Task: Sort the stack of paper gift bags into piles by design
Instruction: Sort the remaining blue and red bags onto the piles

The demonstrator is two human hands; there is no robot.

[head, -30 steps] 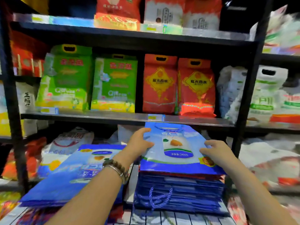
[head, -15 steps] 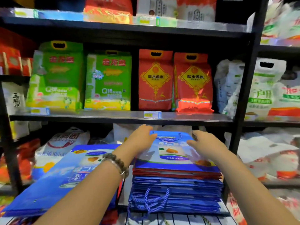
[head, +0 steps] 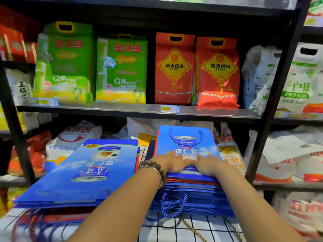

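A tall stack of flat blue paper gift bags (head: 192, 194) lies in front of me on a wire grid surface. Its top bag (head: 185, 138) is blue with a can picture and blue rope handles. My left hand (head: 172, 163) and my right hand (head: 207, 165) lie flat side by side on the near half of that top bag, fingers straight. A second pile of blue bags (head: 82, 173) with a can and apricot design lies to the left, and red bags show under it.
A black shelf rack (head: 139, 110) stands right behind the piles, with green and red rice bags above and white sacks (head: 288, 154) around. Blue rope handles (head: 171, 205) hang off the stack's front. The white wire grid (head: 174, 229) carries both piles.
Both hands slid from the far edges of the top bag toward me and together, and now press flat on its near half. The top bag's printed face now shows a can design.
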